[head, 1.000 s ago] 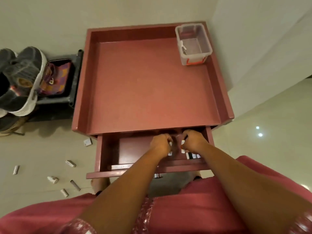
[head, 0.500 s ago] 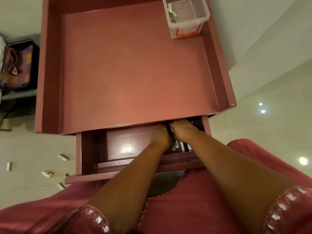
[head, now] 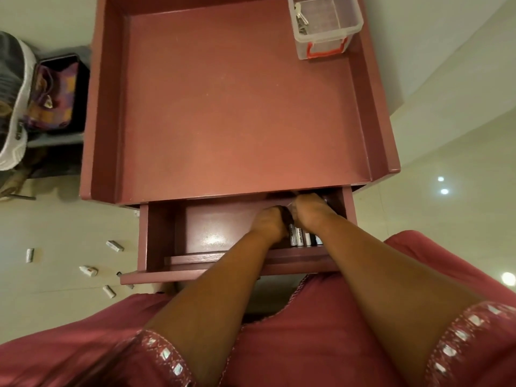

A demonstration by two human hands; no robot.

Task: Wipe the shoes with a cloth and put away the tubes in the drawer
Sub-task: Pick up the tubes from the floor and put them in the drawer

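Both my hands are down in the open maroon drawer [head: 157, 241]. A row of several small tubes [head: 301, 239] stands along its right side. My left hand [head: 269, 223] curls its fingers over the far ends of these tubes. My right hand [head: 310, 210] reaches deeper, right beside the left, and its fingertips are hidden under the cabinet top's edge. More tubes lie loose on the floor at the left: one [head: 114, 246], another [head: 30, 255] and a third [head: 88, 270]. A grey shoe with a white sole [head: 15, 107] sits at the far left.
The maroon cabinet top [head: 237, 107] has raised rims and carries a clear plastic box [head: 328, 29] with keys at its back right corner. A dark tray with a colourful cloth [head: 55, 93] stands beside the shoes. A pale wall runs along the right.
My hands pushed further back into the drawer and closed together over the row of tubes. The camera moved closer and tilted down over the cabinet.
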